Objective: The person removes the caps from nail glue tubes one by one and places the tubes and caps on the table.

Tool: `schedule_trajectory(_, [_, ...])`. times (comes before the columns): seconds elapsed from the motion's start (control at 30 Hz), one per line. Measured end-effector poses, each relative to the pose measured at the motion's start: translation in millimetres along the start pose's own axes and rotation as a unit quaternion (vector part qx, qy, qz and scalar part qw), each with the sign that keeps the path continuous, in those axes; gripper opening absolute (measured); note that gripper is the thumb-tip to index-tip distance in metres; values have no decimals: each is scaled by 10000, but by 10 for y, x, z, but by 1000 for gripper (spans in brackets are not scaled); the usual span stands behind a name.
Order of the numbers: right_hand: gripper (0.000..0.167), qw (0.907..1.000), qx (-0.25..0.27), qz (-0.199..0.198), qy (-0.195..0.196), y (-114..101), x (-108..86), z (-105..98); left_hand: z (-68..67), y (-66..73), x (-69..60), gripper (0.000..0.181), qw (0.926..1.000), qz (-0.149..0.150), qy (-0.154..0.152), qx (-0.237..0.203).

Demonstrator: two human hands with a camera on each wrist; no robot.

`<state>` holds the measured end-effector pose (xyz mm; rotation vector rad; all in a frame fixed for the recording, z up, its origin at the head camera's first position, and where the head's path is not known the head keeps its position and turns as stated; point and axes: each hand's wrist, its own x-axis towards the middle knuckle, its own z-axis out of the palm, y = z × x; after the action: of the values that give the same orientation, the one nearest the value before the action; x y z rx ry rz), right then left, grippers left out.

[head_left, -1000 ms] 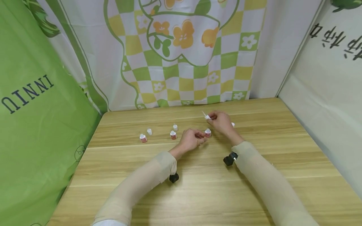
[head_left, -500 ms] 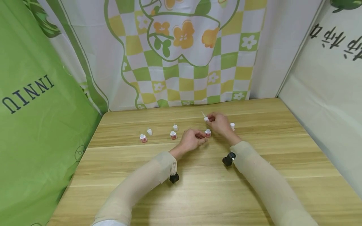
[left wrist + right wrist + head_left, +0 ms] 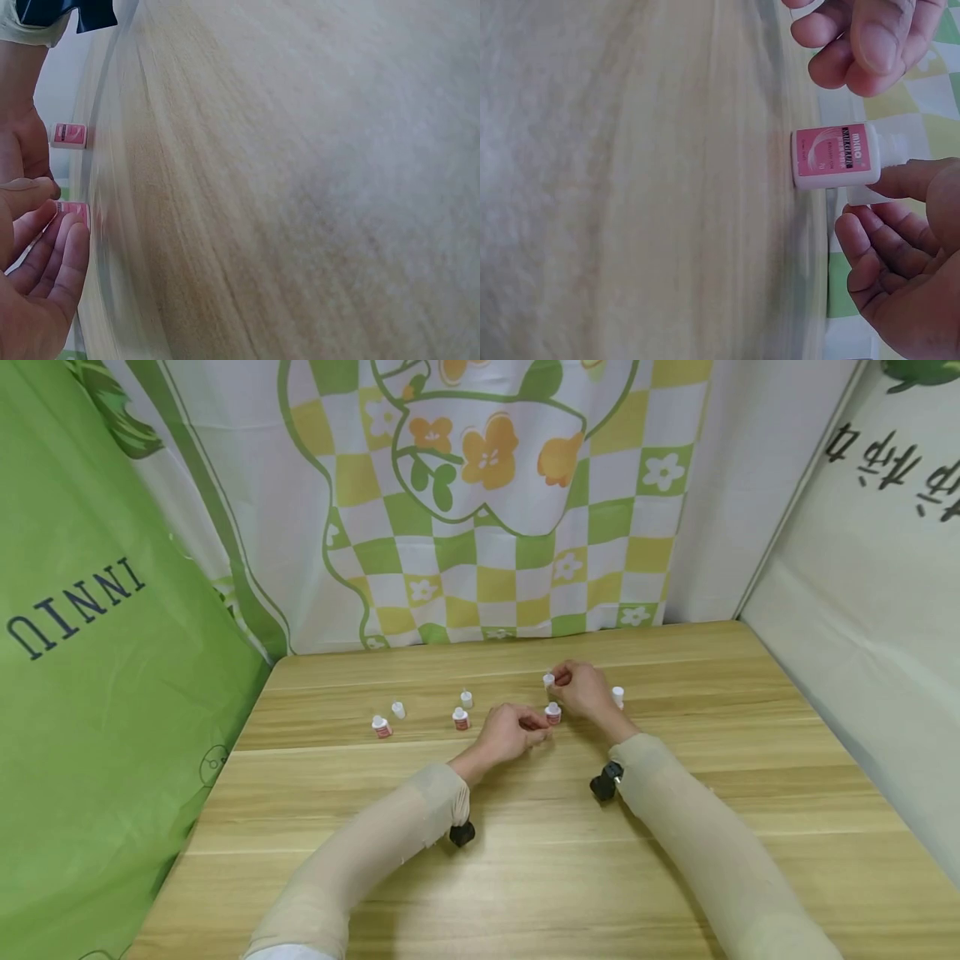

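My right hand [image 3: 587,687] pinches a white cap [image 3: 548,681] between thumb and fingertips, just behind a small white bottle with a pink label [image 3: 552,714]. In the right wrist view that bottle [image 3: 836,157] stands without its cap, the cap partly hidden behind it and the thumb. Close to the bottle's left side is my left hand [image 3: 506,731], its fingers loosely bent and holding nothing. The right wrist view shows a gap between these fingers and the bottle. In the left wrist view, the left hand [image 3: 45,277] partly covers the bottle.
To the left stand two more uncapped bottles, one at far left [image 3: 382,727] and one nearer [image 3: 461,719]. A white cap sits behind each, one left [image 3: 398,710], one right [image 3: 467,699]. Right of my right hand is a capped bottle [image 3: 617,696]. Curtains surround the wooden table [image 3: 525,877].
My right hand has lowered slightly and turned the cap, whose thin applicator pointed up and left before; the cap is now upright. The left hand stays beside the bottle.
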<state>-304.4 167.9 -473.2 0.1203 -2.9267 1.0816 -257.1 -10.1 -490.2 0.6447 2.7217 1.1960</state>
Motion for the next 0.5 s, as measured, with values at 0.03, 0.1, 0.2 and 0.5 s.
schedule_trajectory(0.03, [25,10000,9,-7,-11,12,6,5,-1,1,2,10,10000,8,-13,22])
schedule_trajectory(0.1, [25,10000,18,-28,-17,32,16,12,-1,4,6,9,10000,6,-44,73])
schedule_trajectory(0.2, [24,10000,-6,-64,-35,56,27,16,0,13,6,9,9999,7,-85,103])
schedule_trajectory(0.5, [19,9996,-238,-124,-131,109,37,29,11,28,4,11,9999,74,-72,51])
